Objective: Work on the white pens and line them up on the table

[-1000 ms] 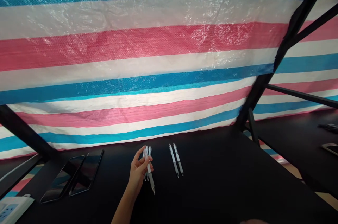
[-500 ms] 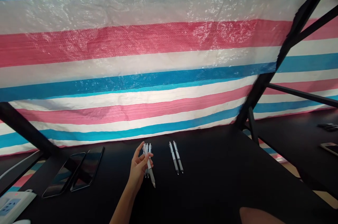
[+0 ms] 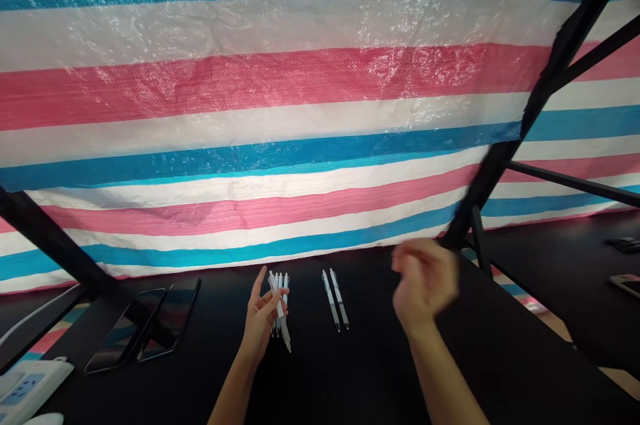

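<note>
A striped sheet (image 3: 280, 78) in blue, white and pink is hanging behind everything, its lower part meeting the far side of the black table (image 3: 380, 371). Black posts are slanting at either side, one on the right (image 3: 537, 91) and one on the left (image 3: 55, 245). Above the table's right half, the right hand (image 3: 425, 281) is hovering well apart from the pens, its fingers curling; blur is hiding whether its grip is pinching anything. The left hand (image 3: 260, 318) is working left of centre, its index finger pointing up and away while its grip is pinching a pen between thumb and fingers. Two dark phones (image 3: 167, 325) are lying side by side to its left, and a white strip (image 3: 37, 385) with sockets is sitting in the near left corner. The held pen (image 3: 285, 331) is slanting over a cluster (image 3: 287, 280) of similar pens, its tip pointing toward the person; fingers are partly covering that cluster. Two more pens (image 3: 334, 298), white with grey lower ends, are lying nearly parallel between the hands.
</note>
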`<state>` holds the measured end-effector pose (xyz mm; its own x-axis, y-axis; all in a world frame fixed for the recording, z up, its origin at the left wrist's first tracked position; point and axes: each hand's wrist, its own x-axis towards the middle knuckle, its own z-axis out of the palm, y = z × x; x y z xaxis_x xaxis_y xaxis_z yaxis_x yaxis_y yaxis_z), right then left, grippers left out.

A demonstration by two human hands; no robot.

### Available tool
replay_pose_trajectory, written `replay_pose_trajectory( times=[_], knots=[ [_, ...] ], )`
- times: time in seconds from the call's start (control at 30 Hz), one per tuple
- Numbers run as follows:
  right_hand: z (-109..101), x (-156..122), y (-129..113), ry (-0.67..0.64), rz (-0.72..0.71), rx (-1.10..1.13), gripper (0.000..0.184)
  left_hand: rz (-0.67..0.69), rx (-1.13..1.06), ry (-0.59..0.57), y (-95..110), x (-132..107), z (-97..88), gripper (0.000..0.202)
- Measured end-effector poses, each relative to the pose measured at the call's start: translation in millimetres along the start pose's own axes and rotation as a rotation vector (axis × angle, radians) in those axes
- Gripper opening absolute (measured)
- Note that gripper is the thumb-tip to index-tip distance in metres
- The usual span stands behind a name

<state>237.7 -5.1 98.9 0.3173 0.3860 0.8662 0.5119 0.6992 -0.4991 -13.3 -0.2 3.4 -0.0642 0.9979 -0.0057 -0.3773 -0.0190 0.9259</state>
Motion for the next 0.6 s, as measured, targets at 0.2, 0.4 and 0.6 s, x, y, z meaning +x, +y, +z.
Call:
replay_pose_trajectory(
  times=[0.2, 0.4, 0.6],
  knots=[
    [24, -42, 42, -0.806, 0.424, -0.299, 0.017, 0.092, 0.331, 0.211, -3, 12, -21.2, 0.065],
    [26, -84, 56, -1.04, 0.47, -0.416, 0.017, 0.124, 0.584, 0.322, -17, 26, -52.8, 0.05],
    [29, -87, 53, -1.057, 0.425, -0.472, 0.012, 0.209, 0.806, 0.221, -35, 29, -56.3, 0.043]
  ],
)
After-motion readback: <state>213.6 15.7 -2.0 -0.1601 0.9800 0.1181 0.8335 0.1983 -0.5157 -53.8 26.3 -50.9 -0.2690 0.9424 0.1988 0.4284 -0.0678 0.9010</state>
